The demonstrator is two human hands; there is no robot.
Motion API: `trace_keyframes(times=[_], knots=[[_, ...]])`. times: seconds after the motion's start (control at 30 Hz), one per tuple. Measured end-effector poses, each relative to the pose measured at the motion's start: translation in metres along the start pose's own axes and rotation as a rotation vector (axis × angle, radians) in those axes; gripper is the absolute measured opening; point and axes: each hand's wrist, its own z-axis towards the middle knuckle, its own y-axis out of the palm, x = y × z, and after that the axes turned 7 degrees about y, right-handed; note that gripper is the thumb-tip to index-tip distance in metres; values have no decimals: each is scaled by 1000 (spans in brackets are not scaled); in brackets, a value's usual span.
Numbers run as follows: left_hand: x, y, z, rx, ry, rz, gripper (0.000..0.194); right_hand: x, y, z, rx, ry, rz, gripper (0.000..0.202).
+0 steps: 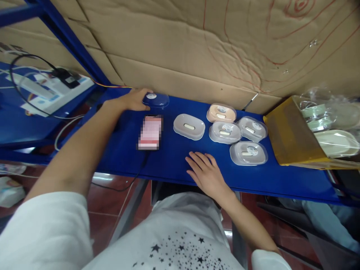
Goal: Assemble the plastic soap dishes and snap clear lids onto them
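Observation:
At the back of the blue table, my left hand point(137, 99) has its thumb and fingers around the left end of a clear plastic lid point(159, 100) with a round sticker. My right hand point(206, 173) lies near the table's front edge, fingers spread and nothing in them. Between the hands sits an uncovered white oval soap dish point(182, 131) with a small pale bar in its middle. Right of it stand several similar dishes under clear stickered lids: a peach one point(215, 114) at the back and white ones point(247, 159) around it.
A lit phone point(150, 133) with a cable lies left of the uncovered dish. At right, a cardboard box point(284, 137) holds bagged pale-green dishes point(336, 144). A power strip with cables point(56, 97) sits far left. A cardboard wall point(168, 48) closes off the back; a thin pen-like tool point(250, 102) leans there.

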Motion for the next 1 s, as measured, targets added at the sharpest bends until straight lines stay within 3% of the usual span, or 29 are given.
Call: trace_keyframes(times=[0.2, 0.3, 0.37, 0.47, 0.57, 0.67, 0.77, 0.87, 0.93, 1.0], knots=[[4, -4, 11, -180, -135, -30, 105, 18, 9, 63, -125, 82, -18, 45], [15, -15, 9, -137, -143, -31, 105, 25, 8, 79, -116, 172, -30, 54], [32, -27, -4, -87, -137, -35, 100, 28, 4, 71, -114, 202, 28, 55], [85, -45, -42, 10, -53, -62, 76, 31, -6, 37, -76, 228, 216, 55], [165, -45, -94, -14, 123, -203, 57, 32, -18, -4, -27, 236, 395, 69], [240, -22, -138, -62, 205, -366, 59, 32, -22, -36, -18, 204, 473, 85], [280, 7, -156, -122, 231, -420, 59, 35, -15, -53, -60, 153, 457, 80], [280, 22, -145, -183, 277, -431, 58, 41, -4, -58, -75, 174, 432, 70], [266, 23, -122, -202, 326, -450, 55, 44, 1, -58, -35, 223, 444, 67], [247, 20, -89, -137, 303, -419, 53, 44, 4, -58, 32, 287, 473, 63]])
